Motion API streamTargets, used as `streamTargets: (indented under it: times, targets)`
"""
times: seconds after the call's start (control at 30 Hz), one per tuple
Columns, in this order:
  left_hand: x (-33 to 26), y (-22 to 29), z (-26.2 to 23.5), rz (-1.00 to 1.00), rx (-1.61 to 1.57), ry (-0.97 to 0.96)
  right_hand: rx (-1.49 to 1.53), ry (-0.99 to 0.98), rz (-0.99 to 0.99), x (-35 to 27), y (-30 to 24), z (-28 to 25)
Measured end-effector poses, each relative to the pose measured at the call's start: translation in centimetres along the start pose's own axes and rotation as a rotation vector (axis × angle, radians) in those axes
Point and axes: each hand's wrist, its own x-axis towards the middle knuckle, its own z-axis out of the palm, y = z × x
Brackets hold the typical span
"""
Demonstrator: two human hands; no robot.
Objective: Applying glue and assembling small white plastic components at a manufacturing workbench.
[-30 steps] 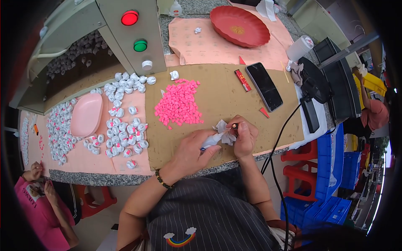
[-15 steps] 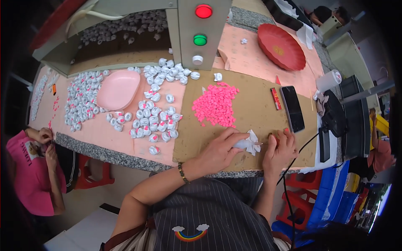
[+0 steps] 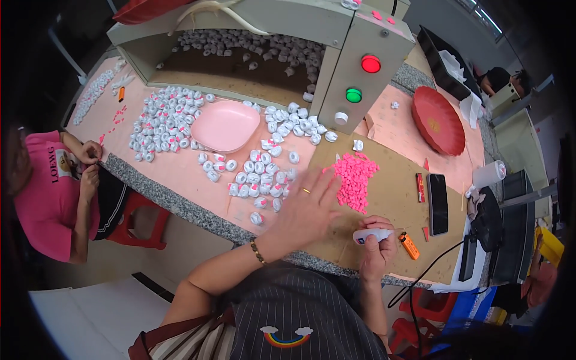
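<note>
My left hand [image 3: 306, 210] is open, fingers spread and slightly blurred, over the edge between white wrapped pieces [image 3: 261, 173] and a heap of small pink pieces [image 3: 357, 180]. A ring shows on one finger. My right hand [image 3: 377, 252] is closed around a small white squeeze bottle [image 3: 373, 235] with a thin nozzle pointing right, near the table's front edge. Just right of that nozzle lies an orange lighter [image 3: 409, 246] on the brown cardboard [image 3: 390, 207]. Many of the white pieces carry pink spots.
A pale pink tray [image 3: 225, 125] stands among the white pieces. Behind is a metal box machine [image 3: 336, 78] with a red and a green light. Right are a phone [image 3: 438, 204], a red dish [image 3: 438, 123] and a black cable [image 3: 429, 273]. A person in pink [image 3: 54, 186] sits left.
The squeeze bottle has passed from my left hand to my right. The orange lighter now lies on the cardboard. My left hand has opened and moved left toward the white pieces. The view has shifted.
</note>
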Motion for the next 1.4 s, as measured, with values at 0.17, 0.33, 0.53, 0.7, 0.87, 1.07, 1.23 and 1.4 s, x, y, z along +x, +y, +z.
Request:
streamTargets:
  times: [0.17,0.33,0.53,0.7,0.87,1.07,1.23,1.4]
  targets:
    - [0.1,-4.6,0.1,-0.136,0.409,0.019,-0.156,-0.143,-0.024,0.2,1.5,0.5]
    - [0.0,-5.7,-0.5,-0.177,0.47,-0.046,-0.135,-0.149,0.04,-0.8,1.3,1.0]
    - [0.2,-8.1,-2.2,-0.234,0.535,-0.001,-0.172,-0.184,0.115,-0.7,0.6,2.2]
    - [2.4,-8.3,-2.8,-0.345,0.441,0.136,0.04,-0.348,0.361,0.6,0.3,3.5]
    - [3.6,-10.7,-1.4,-0.294,0.492,0.184,0.144,-0.397,0.451,2.9,2.4,4.6]
    - [3.6,-9.7,-2.3,-0.241,0.471,0.18,0.19,-0.193,0.403,2.9,2.3,2.9]
    - [2.9,-3.7,-3.8,-0.291,-0.384,0.142,0.086,-0.178,0.427,1.9,0.8,-0.1]
    - [-1.0,-0.9,-0.8,-0.576,-1.328,-0.1,0.125,-0.055,0.282,0.4,-0.4,0.4]
